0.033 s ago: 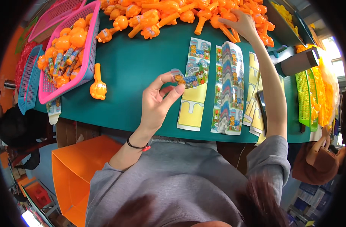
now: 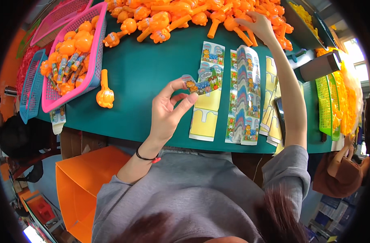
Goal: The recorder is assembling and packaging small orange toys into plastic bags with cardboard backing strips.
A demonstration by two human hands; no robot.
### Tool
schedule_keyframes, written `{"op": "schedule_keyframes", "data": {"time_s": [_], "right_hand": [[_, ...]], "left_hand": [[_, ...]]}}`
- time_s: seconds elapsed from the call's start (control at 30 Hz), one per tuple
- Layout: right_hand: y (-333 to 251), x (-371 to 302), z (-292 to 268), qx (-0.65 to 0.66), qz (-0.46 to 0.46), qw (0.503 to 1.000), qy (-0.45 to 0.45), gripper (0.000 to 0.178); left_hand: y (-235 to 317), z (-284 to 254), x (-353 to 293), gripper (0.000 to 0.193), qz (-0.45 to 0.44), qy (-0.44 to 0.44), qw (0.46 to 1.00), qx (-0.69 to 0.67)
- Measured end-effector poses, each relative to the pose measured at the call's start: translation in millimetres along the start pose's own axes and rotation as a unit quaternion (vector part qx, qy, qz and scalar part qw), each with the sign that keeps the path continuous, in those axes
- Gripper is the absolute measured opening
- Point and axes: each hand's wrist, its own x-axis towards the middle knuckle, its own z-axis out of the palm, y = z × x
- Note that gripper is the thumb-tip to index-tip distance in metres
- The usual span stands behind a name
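Observation:
My left hand [image 2: 168, 106] is raised over the near part of the table, thumb and forefinger pinching a printed sticker [image 2: 203, 87] with an orange cat on it. Behind that hangs or lies a sticker strip [image 2: 205, 117], partly bare yellow backing. At the far right of the table, my right hand [image 2: 258, 27] reaches into a pile of orange cat-head toys with handles [image 2: 185, 15]. Its fingers are spread over an orange toy [image 2: 232, 24] and seem to touch it. A single orange toy [image 2: 105, 96] rests alone on the left.
A fan-folded stack of sticker sheets [image 2: 246, 97] lies right of the strip, with yellow backing pieces [image 2: 270, 81] beside it. On the left a pink basket [image 2: 99, 52] holds toys, some with stickers. A green basket [image 2: 327, 105] stands at the right. An orange bin [image 2: 81, 178] is below the table.

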Motion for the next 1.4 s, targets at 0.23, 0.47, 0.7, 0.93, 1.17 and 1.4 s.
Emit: {"op": "schedule_keyframes", "data": {"time_s": [0.23, 0.47, 0.7, 0.93, 1.17, 1.4], "right_hand": [[-110.9, -76.3, -46.6, 0.47, 0.003, 0.882, 0.004, 0.055], [-152.6, -171.0, -61.9, 0.818, 0.068, 0.553, -0.142, 0.052], [-172.4, -189.5, -67.4, 0.697, 0.113, 0.696, -0.131, 0.056], [-149.4, -190.1, -61.9, 0.843, 0.103, 0.501, -0.167, 0.045], [-156.7, -194.2, -63.3, 0.732, 0.131, 0.648, -0.166, 0.048], [-156.3, -197.9, -65.4, 0.748, 0.144, 0.623, -0.178, 0.046]], "left_hand": [[3.9, 2.0, -3.4, 0.069, 0.089, 0.033, 0.994, 0.058], [9.4, 36.9, 9.0, 0.085, 0.088, 0.004, 0.993, 0.074], [-3.2, 46.4, -0.8, 0.069, 0.11, 0.068, 0.985, 0.117], [37.6, 5.1, -2.2, 0.019, -0.074, -0.014, 0.996, -0.053], [36.7, 24.0, -3.8, 0.021, -0.129, -0.091, 0.984, 0.078], [36.1, 29.6, -0.8, 0.025, -0.139, -0.086, 0.983, 0.082]]}}
